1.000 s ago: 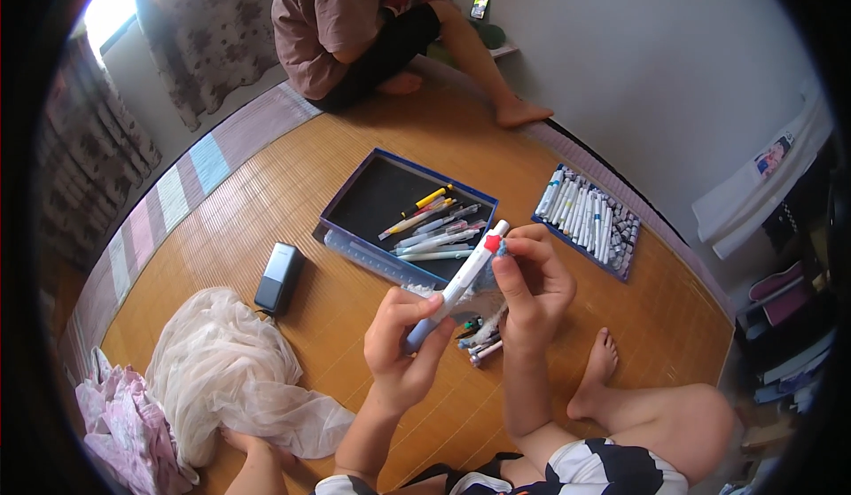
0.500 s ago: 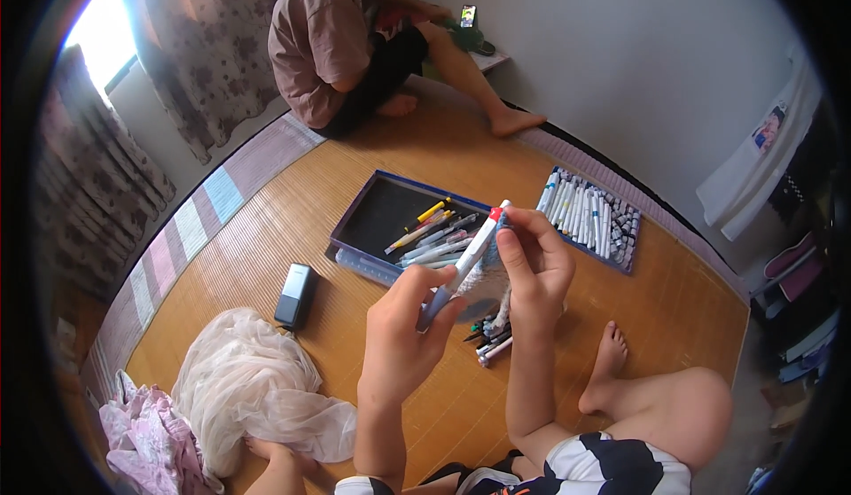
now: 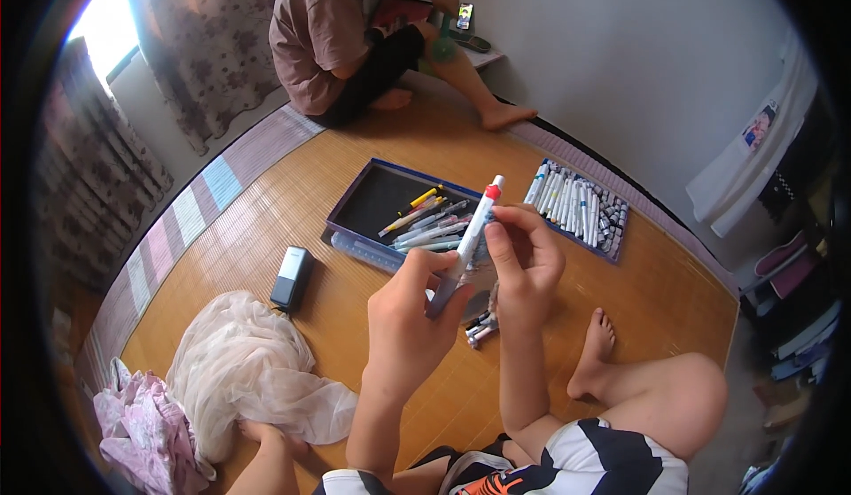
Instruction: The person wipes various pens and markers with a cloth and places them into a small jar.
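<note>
White pen (image 3: 470, 240) tilted steeper; tray (image 3: 363, 195) holds more pens (image 3: 432, 227).

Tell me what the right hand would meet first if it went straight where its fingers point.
Probably the white pen in the left hand; whether the right hand touches it is unclear.

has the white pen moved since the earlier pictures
Yes, the white pen has moved upward in the picture, against the blue-rimmed box behind it.

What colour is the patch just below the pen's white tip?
Red. That patch on the pen shows best in the head view.
</note>
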The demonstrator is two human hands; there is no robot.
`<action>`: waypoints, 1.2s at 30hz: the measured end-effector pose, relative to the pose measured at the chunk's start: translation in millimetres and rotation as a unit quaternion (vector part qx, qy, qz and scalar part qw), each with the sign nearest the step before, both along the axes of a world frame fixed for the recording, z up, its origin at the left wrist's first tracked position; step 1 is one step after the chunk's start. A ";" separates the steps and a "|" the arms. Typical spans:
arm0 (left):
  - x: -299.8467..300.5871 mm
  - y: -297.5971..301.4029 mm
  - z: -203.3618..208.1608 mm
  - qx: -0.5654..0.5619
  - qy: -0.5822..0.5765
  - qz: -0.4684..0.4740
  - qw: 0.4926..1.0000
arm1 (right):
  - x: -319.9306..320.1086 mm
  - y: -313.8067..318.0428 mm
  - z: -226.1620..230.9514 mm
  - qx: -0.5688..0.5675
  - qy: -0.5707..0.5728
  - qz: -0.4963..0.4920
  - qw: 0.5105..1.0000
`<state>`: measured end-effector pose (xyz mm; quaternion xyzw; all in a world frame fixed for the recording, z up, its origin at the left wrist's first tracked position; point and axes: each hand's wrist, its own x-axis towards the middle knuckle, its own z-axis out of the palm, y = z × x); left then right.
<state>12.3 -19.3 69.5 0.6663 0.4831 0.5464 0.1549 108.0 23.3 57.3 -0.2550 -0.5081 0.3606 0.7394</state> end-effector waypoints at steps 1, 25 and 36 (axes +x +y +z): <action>0.8 -0.4 -2.5 0.001 0.000 -0.001 1.000 | 0.3 -2.1 -1.7 0.001 0.000 -0.001 1.000; -3.1 9.1 -33.9 0.078 -0.004 -0.161 0.984 | 22.7 -7.9 -3.8 -0.005 0.038 0.068 0.997; -6.0 -6.2 -20.4 -0.138 -0.423 -0.295 0.846 | 11.2 -16.6 -9.6 -0.010 -0.051 0.222 0.974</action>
